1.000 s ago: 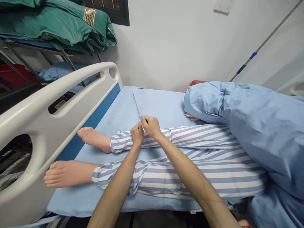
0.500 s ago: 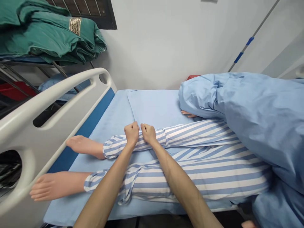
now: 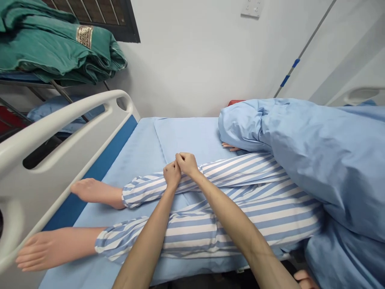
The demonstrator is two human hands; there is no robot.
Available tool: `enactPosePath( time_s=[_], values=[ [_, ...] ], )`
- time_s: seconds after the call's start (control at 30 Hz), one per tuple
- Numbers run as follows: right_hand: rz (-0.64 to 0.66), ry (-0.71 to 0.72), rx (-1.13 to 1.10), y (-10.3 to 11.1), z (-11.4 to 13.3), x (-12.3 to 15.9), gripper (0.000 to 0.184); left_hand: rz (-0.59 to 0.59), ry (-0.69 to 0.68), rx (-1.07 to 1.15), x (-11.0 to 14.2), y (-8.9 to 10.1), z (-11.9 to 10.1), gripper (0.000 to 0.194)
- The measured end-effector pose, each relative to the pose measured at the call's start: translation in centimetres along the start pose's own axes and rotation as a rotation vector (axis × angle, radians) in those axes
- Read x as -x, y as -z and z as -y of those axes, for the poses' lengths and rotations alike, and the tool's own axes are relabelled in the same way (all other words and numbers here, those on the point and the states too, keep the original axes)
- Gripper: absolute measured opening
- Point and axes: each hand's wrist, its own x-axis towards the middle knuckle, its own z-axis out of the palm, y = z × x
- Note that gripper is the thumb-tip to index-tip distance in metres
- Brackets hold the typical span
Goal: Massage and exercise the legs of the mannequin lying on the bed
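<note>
A mannequin in blue-and-white striped trousers [image 3: 240, 200] lies on a hospital bed, its bare feet [image 3: 90, 192] toward the white footboard [image 3: 60, 132]. Both my hands rest on the far leg at the knee. My left hand [image 3: 172, 175] is a closed fist on the striped cloth. My right hand [image 3: 187, 163] is also closed, touching the left one, knuckles up. Whether either pinches the fabric is hidden. A light blue quilt [image 3: 300, 144] covers the upper body, with a mannequin hand [image 3: 230, 147] peeking out under it.
A light blue sheet [image 3: 186, 136] covers the mattress. Folded green blankets [image 3: 60, 44] lie on a metal rack at the upper left, with blue bedding below. A white wall with a socket [image 3: 252, 8] is behind. Another bed rail [image 3: 357, 95] shows at right.
My fists stay together on the far knee; they lifted and dropped slightly. The view drifted, so the feet and footboard sit further left and lower now.
</note>
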Motion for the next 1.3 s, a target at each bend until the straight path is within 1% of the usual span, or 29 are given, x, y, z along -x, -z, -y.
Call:
enactPosePath(
  time_s=[0.1, 0.2, 0.3, 0.37, 0.43, 0.47, 0.53, 0.57, 0.63, 0.67, 0.73, 0.8, 0.87, 0.97, 1.03, 1.13, 1.23, 1.3],
  values=[
    [-0.037, -0.024, -0.002, 0.7, -1.4, 0.5, 0.041, -0.005, -0.037, -0.019, 0.3, -0.2, 0.0, 0.044],
    [-0.047, -0.037, -0.025, 0.4, -2.8, 1.1, 0.042, 0.031, -0.043, 0.032, 0.2, -0.2, -0.6, 0.043],
    [-0.067, -0.049, -0.113, 0.2, -3.4, 1.1, 0.044, 0.011, -0.005, 0.178, -0.4, -0.3, -2.7, 0.041],
    [-0.076, -0.053, -0.18, 0.3, -3.6, 0.9, 0.045, -0.025, -0.031, 0.281, -0.6, -0.8, -4.3, 0.042],
    [-0.078, -0.054, -0.247, 0.4, -3.7, 0.7, 0.044, -0.065, -0.07, 0.326, -0.3, -1.6, -5.3, 0.042],
    [-0.082, -0.062, -0.279, 0.5, -3.7, 0.5, 0.044, -0.088, -0.071, 0.319, 0.0, -2.0, -5.5, 0.042],
    [-0.092, -0.104, -0.326, 0.7, -3.7, 0.3, 0.046, -0.131, -0.039, 0.265, 0.8, -2.8, -5.1, 0.043],
    [-0.095, -0.133, -0.331, 0.9, -3.6, 0.2, 0.047, -0.135, -0.027, 0.235, 1.2, -3.2, -4.7, 0.043],
    [-0.085, -0.16, -0.282, 1.6, -3.2, -0.2, 0.049, -0.107, -0.037, 0.191, 1.7, -3.6, -3.8, 0.043],
    [-0.072, -0.141, -0.236, 2.0, -3.0, -0.3, 0.05, -0.084, -0.059, 0.178, 1.7, -3.8, -3.4, 0.043],
    [-0.049, -0.053, -0.14, 3.2, -2.8, -0.5, 0.051, -0.045, -0.106, 0.152, 1.7, -4.0, -3.1, 0.043],
    [-0.045, 0.022, -0.093, 4.4, -3.0, -0.5, 0.052, -0.025, -0.135, 0.123, 1.6, -4.0, -3.0, 0.043],
    [-0.037, 0.035, -0.089, 5.2, -3.6, -0.2, 0.051, -0.013, -0.158, 0.091, 1.6, -4.1, -2.9, 0.044],
    [0.002, 0.038, -0.077, 5.6, -4.7, 0.5, 0.05, 0.018, -0.183, 0.091, 1.8, -4.1, -2.9, 0.044],
    [0.001, 0.035, -0.074, 5.4, -5.0, 0.7, 0.05, 0.058, -0.17, 0.13, 1.8, -3.9, -3.3, 0.043],
    [-0.029, -0.003, -0.123, 5.3, -5.2, 0.5, 0.051, 0.089, -0.11, 0.224, 1.4, -4.0, -4.9, 0.042],
    [-0.05, -0.026, -0.211, 5.4, -5.3, 0.2, 0.051, 0.067, -0.097, 0.31, 1.1, -4.9, -6.6, 0.043],
    [-0.079, -0.048, -0.28, 5.4, -5.4, 0.0, 0.05, 0.028, -0.094, 0.278, 1.4, -5.8, -6.9, 0.043]
  ],
)
